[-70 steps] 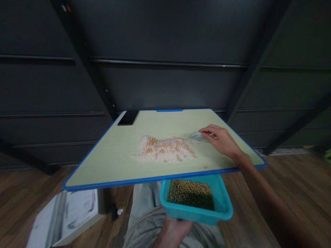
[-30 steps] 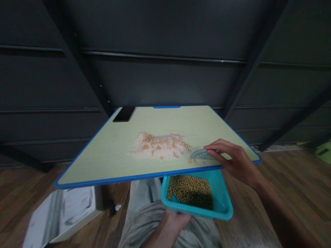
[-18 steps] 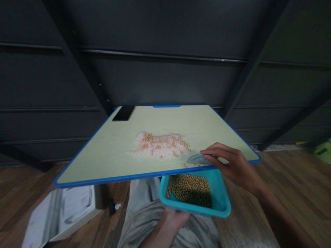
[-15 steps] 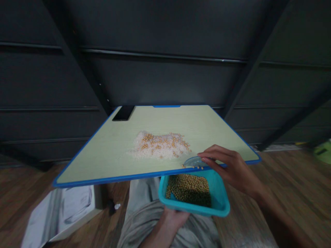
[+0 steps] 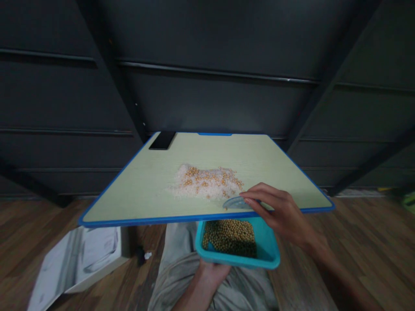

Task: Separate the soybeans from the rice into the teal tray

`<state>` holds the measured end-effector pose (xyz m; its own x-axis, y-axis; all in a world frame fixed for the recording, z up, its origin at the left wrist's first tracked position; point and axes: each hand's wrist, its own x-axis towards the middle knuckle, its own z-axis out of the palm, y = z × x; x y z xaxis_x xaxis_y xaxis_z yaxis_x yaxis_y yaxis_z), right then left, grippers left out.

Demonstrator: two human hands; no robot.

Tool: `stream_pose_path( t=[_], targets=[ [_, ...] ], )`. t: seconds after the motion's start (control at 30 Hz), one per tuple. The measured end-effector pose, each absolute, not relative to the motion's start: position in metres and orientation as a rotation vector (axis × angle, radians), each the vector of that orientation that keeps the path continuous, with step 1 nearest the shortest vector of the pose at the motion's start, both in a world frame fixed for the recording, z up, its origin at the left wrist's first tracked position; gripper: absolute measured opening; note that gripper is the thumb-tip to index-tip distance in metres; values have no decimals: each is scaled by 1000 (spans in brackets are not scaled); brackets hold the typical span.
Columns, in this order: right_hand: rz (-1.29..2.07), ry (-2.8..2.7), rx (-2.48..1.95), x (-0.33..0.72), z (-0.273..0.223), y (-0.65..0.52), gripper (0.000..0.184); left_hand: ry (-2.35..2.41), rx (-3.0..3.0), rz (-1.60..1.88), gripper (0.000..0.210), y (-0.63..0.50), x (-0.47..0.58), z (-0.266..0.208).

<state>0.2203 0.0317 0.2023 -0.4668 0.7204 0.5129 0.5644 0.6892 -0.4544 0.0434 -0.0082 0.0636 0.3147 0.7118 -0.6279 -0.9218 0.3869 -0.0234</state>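
A mound of white grains that looks like rice (image 5: 207,189), with yellow round beans (image 5: 223,177) mixed in, lies on a pale, blue-edged tabletop (image 5: 136,190). My right hand (image 5: 275,207) pinches a clear bluish plastic piece (image 5: 236,203) with a curved edge, low over the near edge of the top. A bean or so shows beside that piece. My left hand (image 5: 214,271) grips a turquoise plastic basin (image 5: 267,242) from below, under the table edge. Many beans (image 5: 231,237) fill its left and middle part. The left fingers are mostly hidden beneath the basin.
A black phone (image 5: 162,141) lies at the tabletop's far left corner. Behind stands a dark panelled wall (image 5: 207,103). On the wooden floor (image 5: 152,242) to the left is an open white box (image 5: 97,250) with papers inside. My lap (image 5: 181,250) is under the basin.
The plastic piece and my right hand have moved left along the near edge. Several beans by that edge no longer show. The basin has shifted left too, and the view has turned slightly.
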Motion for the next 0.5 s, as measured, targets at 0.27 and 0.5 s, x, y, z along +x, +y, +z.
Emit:
stream_pose_path(
  t=[0.27,0.5],
  targets=[
    [118,-2006,-1050,209,220,48,20,472,-408,1150,46,-14,20,43],
    [203,-1905,-978,194,234,65,18,592,-339,1291,48,-7,0,57]
  ],
)
